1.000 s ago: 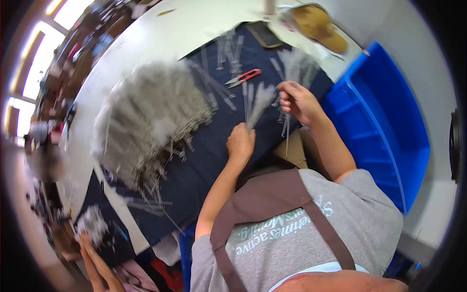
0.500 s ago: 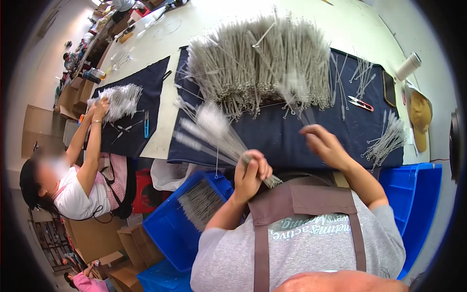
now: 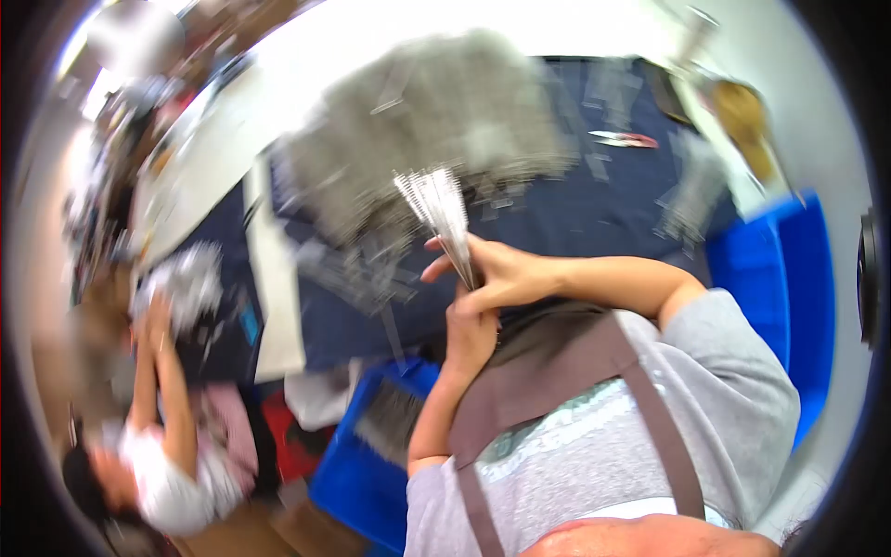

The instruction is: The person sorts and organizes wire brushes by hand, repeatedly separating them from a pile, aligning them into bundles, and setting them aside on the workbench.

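Note:
My left hand [image 3: 473, 325] is wrapped round the lower part of a bundle of thin wire brushes [image 3: 445, 209], which stands upright in front of the apron. Against the same bundle is my right hand [image 3: 501, 269], its thumb and some fingers round the wires while other fingers stick out to the left. Behind them a large pile of grey-white brushes [image 3: 427, 121], blurred by motion, lies on the dark blue cloth [image 3: 548, 237]. Several loose brushes lie at the pile's lower left.
Red-handled snips [image 3: 626, 140] and a smaller brush bundle [image 3: 691, 190] lie at the right. Blue bins stand at the right [image 3: 807, 278] and lower left [image 3: 348, 464]. A co-worker's hands [image 3: 156, 320] touch another pile at the left.
The view has turned and blurred. My right hand has come in from the right to the bundle in my left hand, and the bundle now stands upright, no longer fanned out to the left.

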Demonstrator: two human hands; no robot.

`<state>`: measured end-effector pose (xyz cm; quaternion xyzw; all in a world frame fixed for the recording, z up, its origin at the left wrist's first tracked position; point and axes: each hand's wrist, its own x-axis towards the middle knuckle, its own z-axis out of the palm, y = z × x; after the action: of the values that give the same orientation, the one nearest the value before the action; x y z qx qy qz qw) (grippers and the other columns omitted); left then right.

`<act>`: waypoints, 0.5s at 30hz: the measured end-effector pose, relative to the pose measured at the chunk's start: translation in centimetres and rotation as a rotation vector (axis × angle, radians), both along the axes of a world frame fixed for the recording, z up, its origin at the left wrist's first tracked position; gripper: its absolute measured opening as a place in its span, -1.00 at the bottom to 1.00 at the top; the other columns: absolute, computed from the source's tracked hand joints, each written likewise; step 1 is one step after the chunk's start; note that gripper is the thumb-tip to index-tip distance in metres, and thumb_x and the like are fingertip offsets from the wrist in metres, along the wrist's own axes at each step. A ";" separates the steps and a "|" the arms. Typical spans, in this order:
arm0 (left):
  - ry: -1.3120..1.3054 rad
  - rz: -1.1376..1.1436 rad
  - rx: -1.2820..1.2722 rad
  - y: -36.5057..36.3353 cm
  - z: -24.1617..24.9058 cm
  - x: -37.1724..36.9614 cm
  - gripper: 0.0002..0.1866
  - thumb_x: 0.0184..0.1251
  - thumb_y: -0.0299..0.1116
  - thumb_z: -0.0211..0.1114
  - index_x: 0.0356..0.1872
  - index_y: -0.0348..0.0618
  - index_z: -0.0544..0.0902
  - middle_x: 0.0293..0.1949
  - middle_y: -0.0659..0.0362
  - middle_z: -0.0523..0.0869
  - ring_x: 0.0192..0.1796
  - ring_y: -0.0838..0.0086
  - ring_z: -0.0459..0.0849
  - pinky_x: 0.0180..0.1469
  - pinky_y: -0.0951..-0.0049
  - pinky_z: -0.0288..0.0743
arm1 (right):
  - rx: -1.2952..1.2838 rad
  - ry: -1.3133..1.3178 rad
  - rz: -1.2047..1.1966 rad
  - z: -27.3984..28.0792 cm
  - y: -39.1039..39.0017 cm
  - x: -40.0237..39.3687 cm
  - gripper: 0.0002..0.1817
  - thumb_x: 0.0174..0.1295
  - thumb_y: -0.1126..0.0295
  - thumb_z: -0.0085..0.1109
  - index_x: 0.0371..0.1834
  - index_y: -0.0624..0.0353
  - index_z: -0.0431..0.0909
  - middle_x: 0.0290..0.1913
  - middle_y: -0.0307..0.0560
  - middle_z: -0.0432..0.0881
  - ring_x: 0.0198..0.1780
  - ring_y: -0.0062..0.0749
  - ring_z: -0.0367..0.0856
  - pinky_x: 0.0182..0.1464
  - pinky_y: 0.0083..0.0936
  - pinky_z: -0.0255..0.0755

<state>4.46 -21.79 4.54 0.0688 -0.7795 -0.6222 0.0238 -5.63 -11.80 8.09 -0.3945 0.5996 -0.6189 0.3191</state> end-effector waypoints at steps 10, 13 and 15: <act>-0.196 -0.829 0.319 19.8 -1.1 -14.4 -0.82 0.40 -0.32 -0.11 -0.27 -0.24 0.36 -0.57 0.24 0.44 -0.56 0.58 0.46 -0.49 0.56 0.36 | 0.545 0.191 -1.313 0.0 22.1 -5.8 -0.34 0.13 -0.03 0.14 0.02 0.37 0.27 -0.36 -0.02 0.55 -0.35 -0.37 0.55 -0.25 -0.45 0.44; -0.225 -0.647 0.184 26.3 -3.1 -18.2 -0.75 0.35 -0.32 -0.04 -0.16 -0.32 0.45 -0.46 0.11 0.50 -0.43 0.44 0.53 -0.34 0.45 0.46 | 0.889 0.266 -1.636 -0.9 28.8 -6.0 -0.31 0.07 -0.04 0.15 -0.01 0.44 0.31 -0.16 0.21 0.54 -0.15 -0.06 0.55 -0.14 -0.26 0.41; -0.008 -0.573 -0.291 29.3 -5.2 -19.8 -0.70 0.31 -0.26 0.01 -0.12 -0.32 0.45 -0.36 -0.01 0.52 -0.30 0.28 0.55 -0.19 0.35 0.44 | 1.109 0.246 -1.703 -3.7 32.8 -5.7 -0.30 0.06 -0.07 0.13 -0.08 0.48 0.36 -0.14 0.33 0.51 -0.04 0.09 0.50 -0.01 -0.17 0.37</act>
<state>-15.39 7.49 -0.69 -0.1552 -0.8480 -0.4853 -0.1460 -11.32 21.00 4.35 0.3048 0.9113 -0.2309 -0.1526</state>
